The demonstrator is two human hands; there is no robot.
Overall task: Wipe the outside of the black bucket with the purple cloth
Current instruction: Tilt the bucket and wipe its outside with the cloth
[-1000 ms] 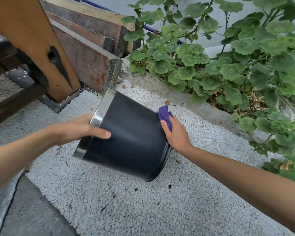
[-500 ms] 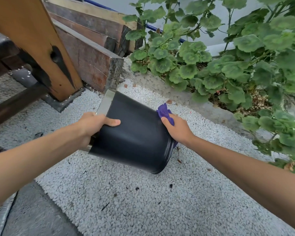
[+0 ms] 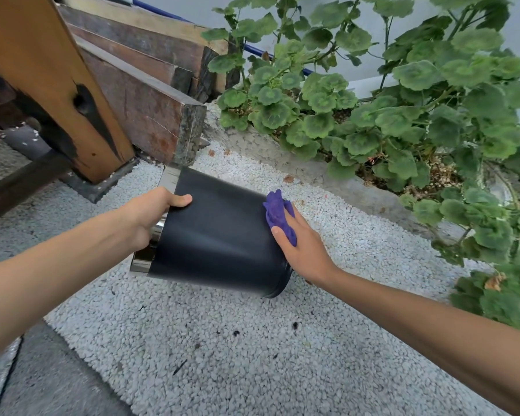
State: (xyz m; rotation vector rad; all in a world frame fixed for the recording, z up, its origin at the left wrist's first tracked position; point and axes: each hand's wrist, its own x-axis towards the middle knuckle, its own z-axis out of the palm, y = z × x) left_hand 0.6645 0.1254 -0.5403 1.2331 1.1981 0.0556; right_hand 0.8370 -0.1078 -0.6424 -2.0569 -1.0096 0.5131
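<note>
The black bucket [image 3: 219, 235] lies tipped on its side above the white gravel, its shiny metal rim pointing left and its base to the right. My left hand [image 3: 150, 214] grips that rim, thumb on the black wall, fingers hidden inside. My right hand [image 3: 303, 244] presses the crumpled purple cloth [image 3: 278, 216] against the bucket's upper wall near the base. Part of the cloth is hidden under my palm.
White gravel [image 3: 252, 340] covers the ground below the bucket. A wooden post [image 3: 51, 85] and stacked timber beams [image 3: 150, 115] stand at the left rear. Leafy green plants [image 3: 403, 115] behind a concrete kerb [image 3: 327, 175] fill the right side. Dark paving [image 3: 42, 379] lies at the lower left.
My left hand moved from resting on the bucket's wall to gripping its rim. The bucket rolled and shifted slightly, and my right hand with the cloth slid along the wall near the base.
</note>
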